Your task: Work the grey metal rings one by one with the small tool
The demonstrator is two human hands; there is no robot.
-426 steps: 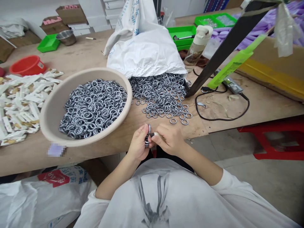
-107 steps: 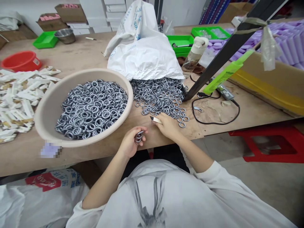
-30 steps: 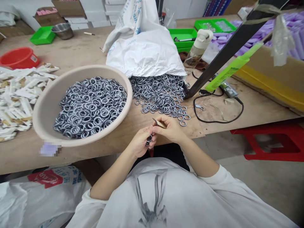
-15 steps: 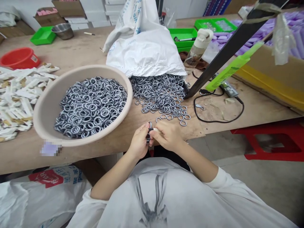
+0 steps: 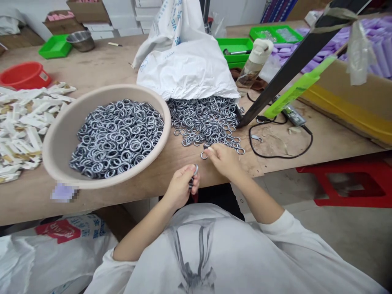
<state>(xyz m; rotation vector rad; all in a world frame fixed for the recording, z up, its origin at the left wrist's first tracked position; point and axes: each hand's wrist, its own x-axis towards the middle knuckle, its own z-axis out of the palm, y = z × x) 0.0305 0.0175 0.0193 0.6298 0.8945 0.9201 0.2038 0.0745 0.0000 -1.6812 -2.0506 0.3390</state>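
My left hand point(image 5: 180, 183) is closed around several grey rings point(image 5: 196, 169) at the table's front edge. One ring stands up between its thumb and fingers, and the others are mostly hidden in the palm. To the right and a little farther forward, my right hand point(image 5: 226, 160) pinches a small dark-tipped piece point(image 5: 206, 147), largely covered by the fingers, so its kind is unclear. Just beside that fingertip lies a loose ring point(image 5: 203, 155). Beyond is a pile of grey rings point(image 5: 208, 122) spilling from a white woven sack point(image 5: 186, 73).
A wide beige basin point(image 5: 167, 122) full of similar rings stands on the left. White strips point(image 5: 27, 126) lie heaped beyond it. On the right, a slanting dark bar point(image 5: 284, 65), a bottle point(image 5: 256, 59) and a looped black cable point(image 5: 275, 157) occupy the table.
My hands have separated. The right hand has moved forward and right toward the ring pile with the dark-tipped piece, while the left stays near the edge with its rings.
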